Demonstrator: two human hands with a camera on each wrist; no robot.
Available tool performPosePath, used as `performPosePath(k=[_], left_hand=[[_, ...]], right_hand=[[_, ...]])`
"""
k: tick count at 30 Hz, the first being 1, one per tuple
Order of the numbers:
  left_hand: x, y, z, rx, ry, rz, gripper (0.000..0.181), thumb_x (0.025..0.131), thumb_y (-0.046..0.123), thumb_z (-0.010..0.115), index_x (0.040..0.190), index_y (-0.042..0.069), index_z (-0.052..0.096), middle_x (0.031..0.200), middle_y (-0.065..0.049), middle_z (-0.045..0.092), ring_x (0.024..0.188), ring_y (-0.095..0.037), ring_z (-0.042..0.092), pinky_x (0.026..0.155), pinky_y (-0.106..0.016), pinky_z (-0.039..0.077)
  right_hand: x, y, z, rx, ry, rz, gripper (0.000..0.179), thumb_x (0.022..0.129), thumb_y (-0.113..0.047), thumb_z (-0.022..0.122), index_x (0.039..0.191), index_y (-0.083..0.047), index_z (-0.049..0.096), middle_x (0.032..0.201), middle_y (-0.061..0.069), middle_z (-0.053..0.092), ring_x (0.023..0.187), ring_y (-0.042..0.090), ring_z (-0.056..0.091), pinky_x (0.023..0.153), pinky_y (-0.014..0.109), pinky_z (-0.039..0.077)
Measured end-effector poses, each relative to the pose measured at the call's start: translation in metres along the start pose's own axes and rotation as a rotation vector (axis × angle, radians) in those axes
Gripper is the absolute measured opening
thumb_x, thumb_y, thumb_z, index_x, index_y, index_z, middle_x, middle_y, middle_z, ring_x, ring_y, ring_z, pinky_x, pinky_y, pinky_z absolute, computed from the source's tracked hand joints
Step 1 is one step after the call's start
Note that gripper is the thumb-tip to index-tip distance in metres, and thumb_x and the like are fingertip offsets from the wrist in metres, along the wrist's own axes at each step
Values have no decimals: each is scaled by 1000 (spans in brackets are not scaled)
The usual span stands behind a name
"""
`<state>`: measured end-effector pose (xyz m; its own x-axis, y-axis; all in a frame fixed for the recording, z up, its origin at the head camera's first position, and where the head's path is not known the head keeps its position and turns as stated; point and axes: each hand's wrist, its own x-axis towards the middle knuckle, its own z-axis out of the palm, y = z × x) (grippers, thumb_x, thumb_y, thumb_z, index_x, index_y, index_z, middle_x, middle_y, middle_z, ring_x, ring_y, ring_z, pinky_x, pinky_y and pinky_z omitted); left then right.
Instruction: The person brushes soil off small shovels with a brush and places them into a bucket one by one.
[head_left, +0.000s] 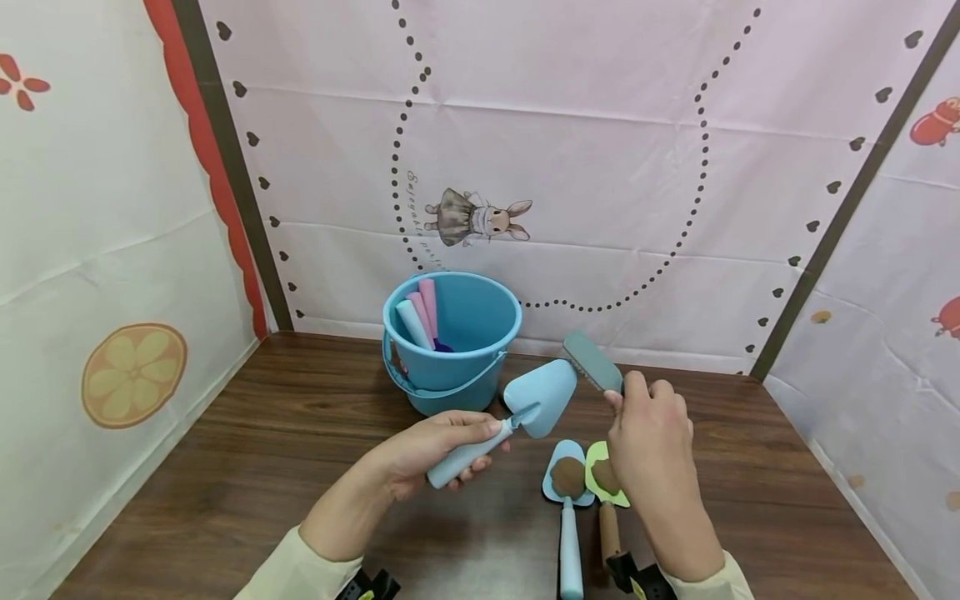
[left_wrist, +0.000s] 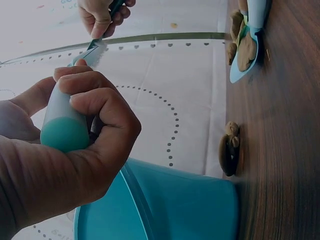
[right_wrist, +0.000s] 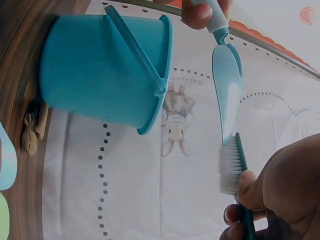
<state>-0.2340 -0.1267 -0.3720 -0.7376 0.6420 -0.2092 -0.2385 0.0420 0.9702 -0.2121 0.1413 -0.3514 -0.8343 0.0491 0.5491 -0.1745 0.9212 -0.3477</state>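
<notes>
My left hand (head_left: 431, 446) grips the handle of a light blue toy trowel (head_left: 542, 396) and holds it above the table, blade pointing up and right. In my right hand (head_left: 654, 442) is a scrub brush (head_left: 592, 360) with a dull green back. The right wrist view shows its white bristles (right_wrist: 229, 170) at the tip of the trowel blade; whether they touch I cannot tell. Seen from the left wrist, the fingers curl round the trowel's handle end (left_wrist: 65, 132). Fingers of the right hand (right_wrist: 285, 185) wrap the brush handle.
A blue bucket (head_left: 450, 379) stands behind the left hand, with pink and light blue handles (head_left: 422, 312) inside. Near the right forearm lie a blue shovel (head_left: 571, 550) and a green shovel (head_left: 609, 529), both bearing brown lumps. More brown pieces (left_wrist: 230, 147) lie beside the bucket.
</notes>
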Motion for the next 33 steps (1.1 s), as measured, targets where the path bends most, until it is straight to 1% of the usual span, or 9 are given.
performPosePath(k=[7, 10, 12, 15, 20, 24, 29, 32, 33], left_hand=[[-2, 1, 1, -13, 16, 15, 36, 104, 38, 55, 116, 6, 65, 77, 0, 55, 64, -9, 49, 53, -23, 41], [-5, 3, 0, 70, 79, 61, 35, 104, 38, 55, 114, 6, 66, 78, -2, 55, 66, -12, 49, 55, -24, 41], [-9, 5, -1, 196, 154, 111, 34, 104, 39, 57, 110, 8, 68, 77, -3, 56, 67, -15, 48, 57, -26, 40], [-20, 14, -1, 472, 310, 171, 30, 102, 43, 59, 100, 16, 71, 77, -3, 57, 69, -19, 49, 61, -31, 41], [-33, 40, -1, 877, 530, 162, 23, 100, 48, 61, 101, 27, 71, 72, 2, 55, 66, -16, 51, 60, -34, 42], [-32, 61, -7, 1177, 653, 192, 27, 100, 45, 61, 110, 22, 72, 71, 3, 59, 63, -15, 53, 56, -33, 42], [-19, 78, -28, 1497, 756, 259, 22, 99, 40, 65, 104, 20, 73, 83, 3, 68, 69, -19, 58, 57, -39, 46], [-9, 85, -42, 1617, 775, 206, 22, 99, 40, 64, 98, 19, 70, 80, -1, 65, 71, -25, 58, 60, -47, 48], [-6, 87, -46, 1653, 774, 175, 24, 99, 40, 64, 103, 17, 69, 80, -3, 64, 73, -27, 58, 62, -50, 47]], right_hand=[[2, 1, -7, 14, -66, 36, 25, 103, -22, 57, 103, 3, 55, 82, 17, 46, 74, 34, 46, 63, 47, 40], [2, 1, -9, 18, -94, 57, 26, 104, -23, 56, 104, 2, 55, 84, 17, 45, 76, 34, 46, 65, 46, 41], [2, 0, -10, 26, -107, 64, 26, 105, -24, 55, 105, 2, 55, 84, 17, 45, 77, 34, 46, 66, 45, 41], [2, -1, -12, 38, -118, 64, 26, 105, -25, 54, 105, 1, 54, 85, 16, 45, 78, 34, 46, 65, 44, 41], [2, -2, -14, 45, -106, 61, 28, 105, -25, 54, 110, 3, 55, 86, 17, 45, 79, 35, 47, 65, 44, 41], [3, -2, -16, 46, -102, 61, 29, 105, -26, 54, 110, 3, 55, 85, 17, 45, 79, 34, 46, 65, 44, 40], [2, -1, -19, 54, -117, 69, 30, 106, -26, 51, 110, 3, 54, 84, 16, 43, 76, 32, 43, 63, 40, 39], [2, 0, -21, 60, -130, 76, 31, 107, -27, 50, 112, 3, 54, 85, 16, 44, 77, 31, 43, 63, 40, 39], [2, 0, -21, 59, -132, 76, 31, 107, -28, 50, 112, 3, 55, 86, 17, 44, 77, 32, 44, 64, 41, 39]])
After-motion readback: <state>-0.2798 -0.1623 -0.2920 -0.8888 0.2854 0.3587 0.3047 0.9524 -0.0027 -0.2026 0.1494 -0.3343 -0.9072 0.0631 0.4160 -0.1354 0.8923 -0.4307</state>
